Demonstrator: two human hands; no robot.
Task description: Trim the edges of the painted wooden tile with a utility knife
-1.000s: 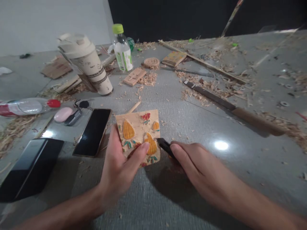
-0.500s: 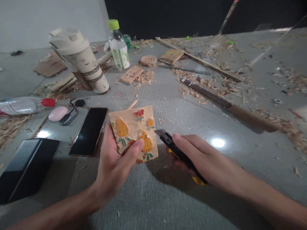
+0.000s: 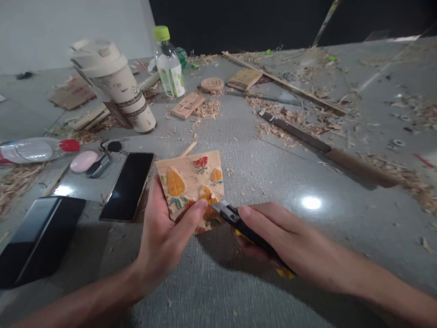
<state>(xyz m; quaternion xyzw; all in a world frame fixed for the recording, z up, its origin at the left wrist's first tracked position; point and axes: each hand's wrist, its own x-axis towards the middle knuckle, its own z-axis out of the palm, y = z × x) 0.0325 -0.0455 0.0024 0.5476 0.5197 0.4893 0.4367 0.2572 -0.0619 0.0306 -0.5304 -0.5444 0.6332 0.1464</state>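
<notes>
My left hand [image 3: 164, 237] grips a small square wooden block [image 3: 191, 180] carved and painted with yellow fruits, red flowers and green leaves. Its thumb presses on the block's lower face. My right hand [image 3: 273, 232] is closed round a black and yellow utility knife [image 3: 239, 221]. The knife's tip rests on the block's lower right part, beside my left thumb. The block lies tilted on the grey table [image 3: 259, 182].
A dark phone [image 3: 128, 186] and a black box [image 3: 39, 239] lie to the left. A beige tumbler [image 3: 116, 86], two plastic bottles [image 3: 168, 64] [image 3: 37, 149], wood pieces [image 3: 187, 105], wood shavings and a long wooden-handled blade [image 3: 327, 150] lie beyond.
My right hand drew the knife off the block and has brought it back, its tip now on the block's lower right near my left thumb. The block has barely shifted.
</notes>
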